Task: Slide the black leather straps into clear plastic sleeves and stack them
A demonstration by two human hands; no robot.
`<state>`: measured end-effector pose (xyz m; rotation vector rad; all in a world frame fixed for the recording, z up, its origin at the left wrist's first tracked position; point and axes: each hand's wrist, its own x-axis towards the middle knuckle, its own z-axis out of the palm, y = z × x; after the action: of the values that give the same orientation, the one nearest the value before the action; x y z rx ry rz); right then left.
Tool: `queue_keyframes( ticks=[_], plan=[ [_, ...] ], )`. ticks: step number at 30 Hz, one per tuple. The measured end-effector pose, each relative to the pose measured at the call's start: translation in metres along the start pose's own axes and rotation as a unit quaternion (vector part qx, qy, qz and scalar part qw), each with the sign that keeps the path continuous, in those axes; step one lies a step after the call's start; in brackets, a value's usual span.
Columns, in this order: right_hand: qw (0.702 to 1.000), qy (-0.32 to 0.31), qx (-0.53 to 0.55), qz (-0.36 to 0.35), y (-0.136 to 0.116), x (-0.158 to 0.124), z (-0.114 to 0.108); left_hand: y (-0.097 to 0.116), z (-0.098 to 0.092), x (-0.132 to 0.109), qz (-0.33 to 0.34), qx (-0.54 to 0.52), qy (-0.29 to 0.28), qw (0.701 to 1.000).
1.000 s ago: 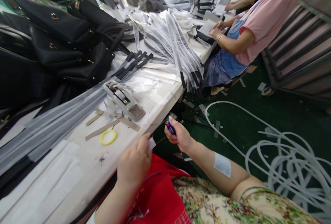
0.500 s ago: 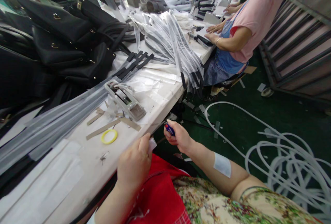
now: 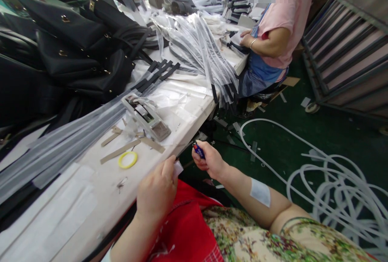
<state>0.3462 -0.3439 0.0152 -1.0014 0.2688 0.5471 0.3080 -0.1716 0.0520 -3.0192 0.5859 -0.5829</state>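
Head | right hand [image 3: 212,160] grips blue, red-topped lighter [image 3: 199,151] | left hand [image 3: 157,189] pinches 1 whitish piece [image 3: 178,168], material unclear

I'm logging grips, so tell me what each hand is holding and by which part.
The right hand holds a blue lighter by its body. The left hand holds a small white piece; its gripped part is hidden.

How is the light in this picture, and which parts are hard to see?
In the head view, light is uneven: pale tabletop, dark bags; same view, the lighter in the right hand has print too small to read; same view, a co-worker is partly pixelated.
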Motion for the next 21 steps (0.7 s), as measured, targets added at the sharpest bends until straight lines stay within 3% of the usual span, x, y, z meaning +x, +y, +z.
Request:
queue_keyframes(
  ticks=[11,21],
  plan=[
    [1.0,-0.009,-0.002,0.01,-0.0017,0.0027,0.0019,0.0006,-0.0004,0.0016,-0.001,0.019,-0.011,1.0],
    [1.0,-0.001,0.019,0.006,-0.0032,0.0014,0.0033,0.0013,0.002,0.002,0.008,0.013,0.012,1.0]
  ],
)
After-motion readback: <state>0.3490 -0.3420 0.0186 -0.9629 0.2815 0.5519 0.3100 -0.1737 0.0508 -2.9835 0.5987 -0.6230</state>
